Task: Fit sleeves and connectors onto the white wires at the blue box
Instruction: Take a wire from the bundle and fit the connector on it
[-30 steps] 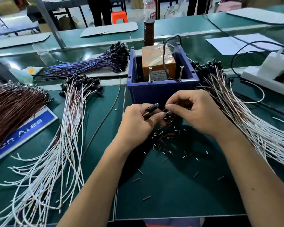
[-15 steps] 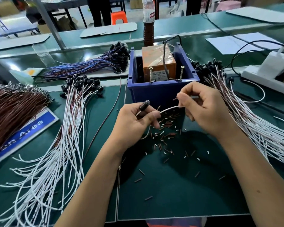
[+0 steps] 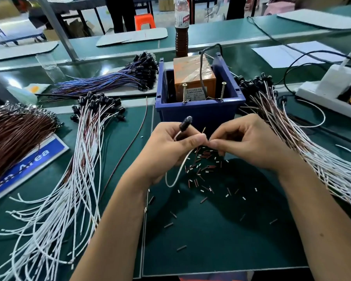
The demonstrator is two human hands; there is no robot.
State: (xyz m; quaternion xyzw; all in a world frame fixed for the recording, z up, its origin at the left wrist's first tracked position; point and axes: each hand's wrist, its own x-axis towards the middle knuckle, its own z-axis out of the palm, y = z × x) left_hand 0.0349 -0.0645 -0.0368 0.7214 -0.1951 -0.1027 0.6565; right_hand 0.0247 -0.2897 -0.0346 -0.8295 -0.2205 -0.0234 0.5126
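Observation:
My left hand (image 3: 171, 150) grips a white wire (image 3: 177, 172) that loops down below the palm; its black connector (image 3: 185, 123) sticks up above my fingers. My right hand (image 3: 249, 145) pinches the wire's free end beside my left thumb, fingertips touching; whether a sleeve is between them I cannot tell. Both hands hover just in front of the blue box (image 3: 199, 110), which holds an orange block (image 3: 194, 78) and two upright screws. Small dark and white sleeves (image 3: 203, 171) lie scattered on the green mat below.
A fan of white wires with black connectors (image 3: 69, 179) lies at left, another pile (image 3: 304, 151) at right. Brown wires (image 3: 14, 134) and a blue sign sit far left, blue-purple wires (image 3: 109, 82) behind. A bottle (image 3: 181, 27) stands behind the box; a white power strip (image 3: 330, 92) sits right.
My right hand came back down and left to meet my left thumb, bringing the wire's end with it. The wire now hangs in a loop under my left hand.

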